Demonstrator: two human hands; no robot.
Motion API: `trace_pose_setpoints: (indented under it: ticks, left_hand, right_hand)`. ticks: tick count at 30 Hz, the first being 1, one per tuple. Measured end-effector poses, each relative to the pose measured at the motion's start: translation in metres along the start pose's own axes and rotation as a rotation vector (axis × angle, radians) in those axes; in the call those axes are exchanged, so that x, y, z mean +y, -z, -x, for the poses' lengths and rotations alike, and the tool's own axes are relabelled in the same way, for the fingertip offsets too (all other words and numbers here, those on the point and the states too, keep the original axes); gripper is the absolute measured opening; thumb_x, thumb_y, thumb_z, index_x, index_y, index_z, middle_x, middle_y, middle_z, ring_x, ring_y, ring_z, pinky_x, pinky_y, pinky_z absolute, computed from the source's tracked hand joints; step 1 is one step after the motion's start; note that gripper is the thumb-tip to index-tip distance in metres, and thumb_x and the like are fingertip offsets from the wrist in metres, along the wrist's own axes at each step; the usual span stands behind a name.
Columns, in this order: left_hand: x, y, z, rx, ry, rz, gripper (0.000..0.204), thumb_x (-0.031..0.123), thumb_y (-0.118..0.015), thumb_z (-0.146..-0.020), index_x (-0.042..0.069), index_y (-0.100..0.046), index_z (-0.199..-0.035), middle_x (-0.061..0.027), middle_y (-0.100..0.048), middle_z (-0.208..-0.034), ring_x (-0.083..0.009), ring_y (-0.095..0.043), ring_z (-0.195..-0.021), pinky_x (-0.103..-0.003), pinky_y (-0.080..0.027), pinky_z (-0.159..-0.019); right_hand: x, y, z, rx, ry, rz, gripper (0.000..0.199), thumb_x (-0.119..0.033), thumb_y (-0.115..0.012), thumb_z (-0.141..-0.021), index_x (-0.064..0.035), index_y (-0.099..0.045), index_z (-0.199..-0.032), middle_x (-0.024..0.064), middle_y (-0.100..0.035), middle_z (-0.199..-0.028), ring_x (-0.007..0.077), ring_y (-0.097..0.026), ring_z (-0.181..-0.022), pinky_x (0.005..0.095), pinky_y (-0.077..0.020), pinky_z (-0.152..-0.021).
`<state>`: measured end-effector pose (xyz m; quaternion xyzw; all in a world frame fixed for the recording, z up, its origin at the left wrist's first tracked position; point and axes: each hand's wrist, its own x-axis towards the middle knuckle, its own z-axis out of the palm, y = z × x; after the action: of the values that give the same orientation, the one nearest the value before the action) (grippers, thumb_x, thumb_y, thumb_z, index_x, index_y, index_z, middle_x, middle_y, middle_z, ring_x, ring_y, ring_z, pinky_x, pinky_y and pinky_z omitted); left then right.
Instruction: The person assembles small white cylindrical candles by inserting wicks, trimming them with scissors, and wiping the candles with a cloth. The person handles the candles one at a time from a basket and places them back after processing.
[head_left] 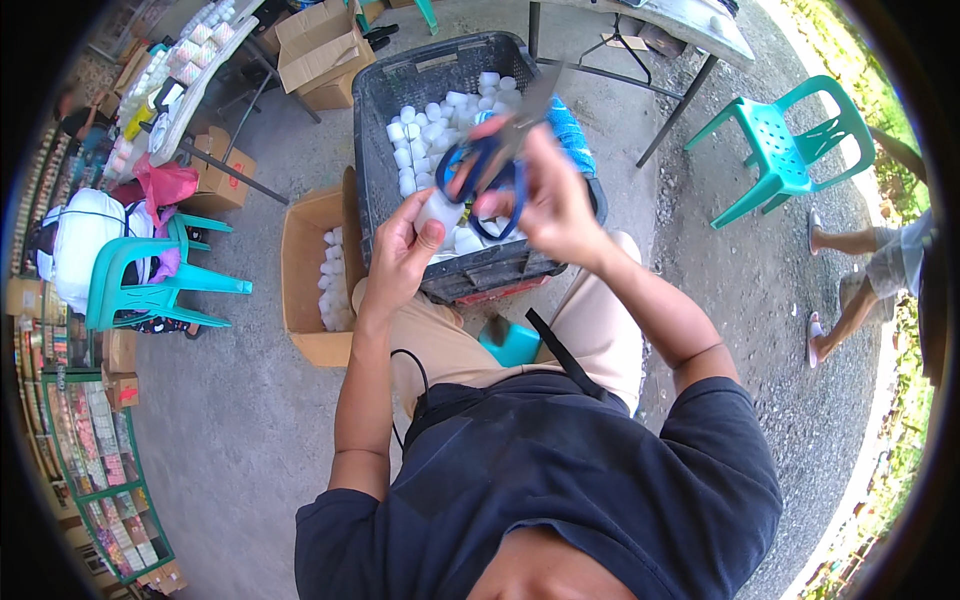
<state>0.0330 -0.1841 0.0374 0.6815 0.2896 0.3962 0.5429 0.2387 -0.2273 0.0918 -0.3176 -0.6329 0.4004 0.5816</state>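
My left hand [402, 248] grips a small white cylindrical piece [440, 213] over the near side of a black plastic crate [378, 95]. My right hand [562, 205] is closed on scissors [519, 190] with dark blue handles, its fingers in the loops. The blades point up and away, smeared by motion. The scissors' handles overlap the white piece in view; whether they touch it I cannot tell. Many similar white cylinders [425, 132] fill the crate. A bright blue wrapped bundle [570, 135] lies at its right side.
An open cardboard box [297, 265] with more white cylinders stands left of the crate. Green plastic chairs stand at left [125, 265] and right [785, 150]. Tables [700, 30] are at the back. Another person's legs [855, 280] show at far right.
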Motion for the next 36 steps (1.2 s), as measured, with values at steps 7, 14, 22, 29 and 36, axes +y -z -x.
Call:
trace_pose_setpoints:
  ticks: [7,14,22,29,36]
  left_hand:
    - [0.007,0.000,0.000,-0.059,0.019,0.005,0.055,0.043,-0.059,-0.093,-0.002,-0.054,-0.125,-0.0023,-0.059,-0.101,-0.0065,-0.052,-0.089,-0.021,-0.042,-0.074]
    - [0.014,-0.004,0.002,-0.051,0.024,0.068,0.055,0.043,-0.059,-0.093,-0.002,-0.054,-0.124,-0.0015,-0.059,-0.102,-0.0069,-0.052,-0.090,-0.022,-0.042,-0.076]
    - [0.010,0.006,0.002,-0.057,0.054,-0.072,0.051,0.038,-0.059,-0.095,-0.002,-0.052,-0.126,-0.0003,-0.058,-0.100,-0.0055,-0.049,-0.089,-0.020,-0.040,-0.074]
    - [-0.018,0.030,-0.011,0.195,0.008,0.786,0.049,0.043,-0.047,-0.097,0.009,-0.043,-0.132,-0.0219,-0.047,-0.136,-0.0356,-0.049,-0.124,-0.048,-0.041,-0.101]
    - [-0.003,0.013,-0.016,0.263,-0.097,0.705,0.062,0.053,-0.044,-0.094,0.019,-0.028,-0.143,-0.0202,-0.028,-0.151,-0.0419,-0.037,-0.134,-0.058,-0.038,-0.103]
  right_hand:
    - [0.001,0.002,0.007,0.032,0.111,-0.072,0.060,-0.010,-0.071,-0.085,-0.0052,-0.032,-0.131,0.0185,-0.065,-0.102,0.0243,-0.065,-0.096,0.0355,-0.0517,-0.085]
    - [-0.010,0.004,0.003,-0.105,0.038,0.072,0.060,-0.012,-0.073,-0.083,-0.0048,-0.034,-0.129,0.0175,-0.066,-0.100,0.0209,-0.063,-0.099,0.0328,-0.0505,-0.084]
    - [0.000,-0.006,0.000,-0.046,0.072,0.122,0.052,0.001,-0.065,-0.084,-0.0057,-0.040,-0.129,0.0113,-0.068,-0.092,0.0169,-0.065,-0.089,0.0312,-0.0516,-0.080]
    - [0.016,-0.013,0.027,-0.021,-0.355,-0.316,0.043,-0.016,-0.067,-0.089,-0.0036,-0.048,-0.125,0.0019,-0.059,-0.081,0.0068,-0.056,-0.071,0.0215,-0.0450,-0.060]
    - [0.031,-0.069,0.042,-0.089,-0.601,-0.764,0.048,-0.047,-0.059,-0.092,-0.0059,-0.049,-0.113,0.0015,-0.056,-0.075,0.0080,-0.055,-0.064,0.0230,-0.0438,-0.052]
